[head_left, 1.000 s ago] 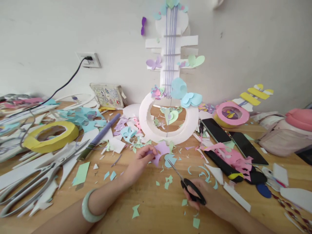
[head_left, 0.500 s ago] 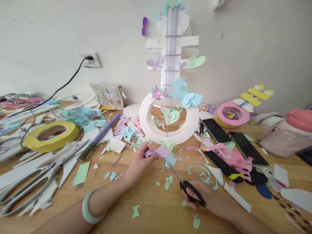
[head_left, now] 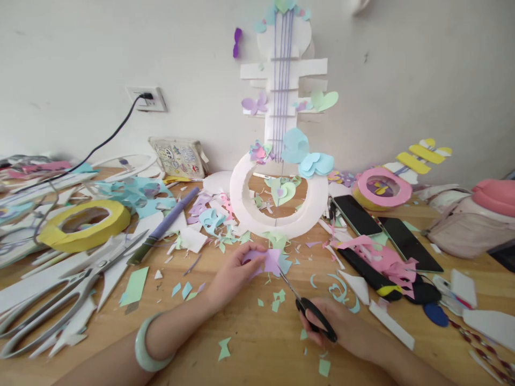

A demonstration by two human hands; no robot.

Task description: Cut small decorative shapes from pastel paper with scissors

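Note:
Between its thumb and fingers, my left hand (head_left: 237,273) pinches a piece of purple paper (head_left: 272,261) above the wooden table. My right hand (head_left: 328,319) grips the black handles of small scissors (head_left: 314,316), whose tips meet the lower right edge of the purple paper. A light-blue paper scrap (head_left: 285,264) lies just behind the tips. Past my hands a white paper instrument (head_left: 241,198) with purple strings (head_left: 284,80) leans on the wall, decorated with paper hearts and butterflies.
Large grey scissors (head_left: 80,284), a yellow ring (head_left: 86,225) and a purple rolled stick (head_left: 173,220) lie on the left. On the right are two phones (head_left: 357,214), pink cut paper (head_left: 386,262), a pink ring instrument (head_left: 382,187) and a bag (head_left: 462,225). Small green scraps (head_left: 224,348) dot the table's front.
The purple paper has turned in my left hand and now shows a wider face. It has come down slightly to the scissor tips, while my right hand has barely moved.

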